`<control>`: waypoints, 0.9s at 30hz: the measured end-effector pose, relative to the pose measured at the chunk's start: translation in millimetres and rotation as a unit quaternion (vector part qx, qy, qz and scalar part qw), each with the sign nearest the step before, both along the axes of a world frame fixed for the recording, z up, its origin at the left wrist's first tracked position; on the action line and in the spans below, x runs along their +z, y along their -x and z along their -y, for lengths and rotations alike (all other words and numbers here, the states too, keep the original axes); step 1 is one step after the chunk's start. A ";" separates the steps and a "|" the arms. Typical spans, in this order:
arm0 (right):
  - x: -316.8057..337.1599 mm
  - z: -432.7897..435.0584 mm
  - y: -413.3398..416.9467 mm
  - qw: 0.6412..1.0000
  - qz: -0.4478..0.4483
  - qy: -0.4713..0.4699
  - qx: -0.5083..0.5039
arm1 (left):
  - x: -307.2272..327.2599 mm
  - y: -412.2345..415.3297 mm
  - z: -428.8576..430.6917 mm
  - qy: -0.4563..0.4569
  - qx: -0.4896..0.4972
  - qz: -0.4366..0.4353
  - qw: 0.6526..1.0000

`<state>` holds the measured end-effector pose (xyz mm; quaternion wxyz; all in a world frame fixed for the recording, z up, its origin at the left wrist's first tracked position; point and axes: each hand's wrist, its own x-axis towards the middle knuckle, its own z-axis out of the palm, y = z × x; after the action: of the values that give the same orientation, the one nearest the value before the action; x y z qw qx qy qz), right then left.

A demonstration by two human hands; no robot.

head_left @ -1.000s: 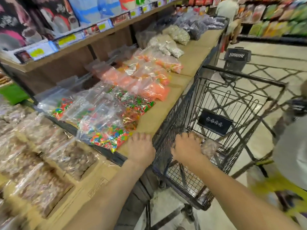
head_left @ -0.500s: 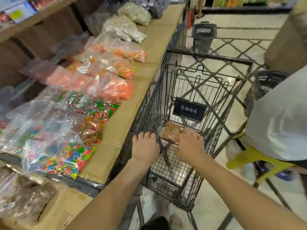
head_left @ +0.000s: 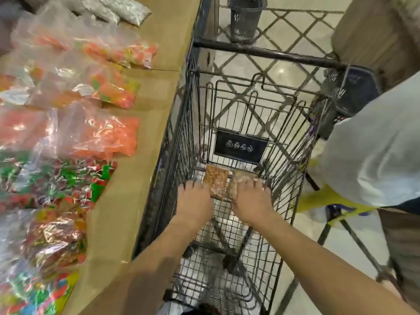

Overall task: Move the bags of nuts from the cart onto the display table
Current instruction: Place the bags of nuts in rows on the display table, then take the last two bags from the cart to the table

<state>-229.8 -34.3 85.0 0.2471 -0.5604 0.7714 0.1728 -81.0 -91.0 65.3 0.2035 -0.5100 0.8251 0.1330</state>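
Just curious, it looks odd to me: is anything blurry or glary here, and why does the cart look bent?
Head view: light glares white off the plastic candy bags; the wide-angle lens bows the wires of the cart; the white shirt at the right edge is smeared; the bags of nuts look soft but recognisable.

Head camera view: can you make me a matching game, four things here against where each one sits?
Things:
1 brown bag of nuts
2 orange sweets bag
3 black basket
4 black sign

Places:
A on the floor beyond the cart
B on the cart's wire bottom
C on the display table
D on the cart's far wire panel

Pairs: 1-B, 2-C, 3-A, 4-D.
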 end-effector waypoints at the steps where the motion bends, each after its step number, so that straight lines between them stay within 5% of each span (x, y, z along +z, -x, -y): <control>1: -7.3 9.3 2.5 1.000 0.004 -0.009 -0.007 | -7.0 3.1 9.0 -0.008 -0.003 0.002 1.000; 16: -157.5 81.4 49.1 0.991 0.068 -0.089 -0.072 | -147.1 62.1 89.5 -0.129 -0.018 0.028 0.991; 22: -239.3 94.7 70.2 0.969 0.097 -0.078 -0.215 | -223.1 68.9 102.3 -0.156 0.176 -0.087 0.968; 27: -294.1 104.9 90.2 0.899 0.121 0.000 -0.422 | -282.0 64.9 122.2 -0.134 0.295 -0.132 0.937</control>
<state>-320.0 -139.2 -209.1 0.3881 -0.1990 0.8997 -0.0162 -145.9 -213.2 -216.7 0.1107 -0.6765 0.6313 0.3628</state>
